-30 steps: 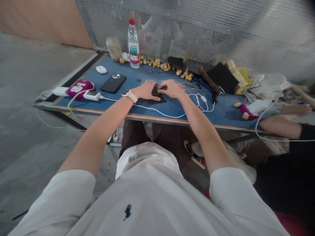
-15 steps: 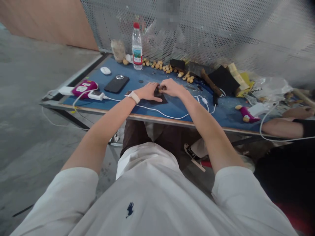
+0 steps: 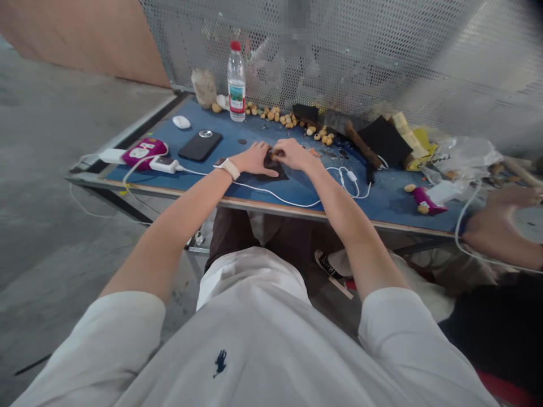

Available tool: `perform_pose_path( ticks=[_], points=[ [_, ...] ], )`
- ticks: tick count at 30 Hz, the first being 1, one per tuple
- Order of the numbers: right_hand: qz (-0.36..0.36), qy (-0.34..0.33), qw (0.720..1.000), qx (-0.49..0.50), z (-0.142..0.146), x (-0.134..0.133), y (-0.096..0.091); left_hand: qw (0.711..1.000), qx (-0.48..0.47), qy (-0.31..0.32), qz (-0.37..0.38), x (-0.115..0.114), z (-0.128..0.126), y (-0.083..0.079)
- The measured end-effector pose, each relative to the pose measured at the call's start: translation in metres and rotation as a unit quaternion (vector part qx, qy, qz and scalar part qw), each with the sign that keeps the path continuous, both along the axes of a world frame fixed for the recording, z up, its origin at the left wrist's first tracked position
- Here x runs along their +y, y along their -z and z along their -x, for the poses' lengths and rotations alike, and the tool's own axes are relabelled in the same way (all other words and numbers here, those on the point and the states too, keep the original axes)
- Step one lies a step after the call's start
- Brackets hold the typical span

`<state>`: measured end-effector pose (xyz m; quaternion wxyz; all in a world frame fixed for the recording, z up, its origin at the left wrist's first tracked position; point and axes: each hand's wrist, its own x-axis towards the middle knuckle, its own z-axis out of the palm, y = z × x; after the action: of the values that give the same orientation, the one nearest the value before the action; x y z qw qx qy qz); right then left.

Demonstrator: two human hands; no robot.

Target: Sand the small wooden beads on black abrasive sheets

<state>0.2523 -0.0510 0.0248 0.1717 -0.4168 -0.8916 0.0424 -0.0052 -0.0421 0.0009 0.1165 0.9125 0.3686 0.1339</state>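
My left hand [image 3: 255, 159] lies flat with its fingers stretched and thumb apart, pressing on a small black sheet [image 3: 279, 173] on the blue table. Beside it, my right hand [image 3: 293, 154] is closed, with its fingertips pinched around a small brown piece [image 3: 278, 153] just over the sheet. The fingers partly cover this piece, and its kind does not show. A white cable [image 3: 271, 194] runs along the table on the near side of both hands.
A phone [image 3: 201, 145], power strip [image 3: 146, 151] and water bottle [image 3: 236, 85] stand to the left. Several small round wooden pieces [image 3: 288, 120] line the back by the perforated metal screen. Tools, dark sheets and a plastic bag [image 3: 466, 155] lie right, near another person's hand [image 3: 500, 220].
My right hand has shifted slightly with the brown piece; my left hand stays on the sheet. At the right edge, the other person's arm has moved and their hand is raised.
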Motion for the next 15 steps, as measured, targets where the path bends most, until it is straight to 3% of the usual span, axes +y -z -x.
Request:
perform_pose_path(
  ticks=[7, 11, 15],
  points=[
    [0.032, -0.064, 0.997, -0.014, 0.0, -0.013, 0.002, 1.0, 0.001, 0.003, 0.027, 0.003, 0.0, -0.001],
    [0.017, -0.039, 0.999, 0.022, -0.001, -0.018, 0.002, 0.999, 0.006, -0.008, 0.035, 0.001, 0.001, -0.003],
    [-0.011, 0.027, 0.993, 0.116, -0.013, -0.009, 0.005, 0.999, 0.005, -0.005, 0.043, -0.001, 0.002, -0.004]
  ],
)
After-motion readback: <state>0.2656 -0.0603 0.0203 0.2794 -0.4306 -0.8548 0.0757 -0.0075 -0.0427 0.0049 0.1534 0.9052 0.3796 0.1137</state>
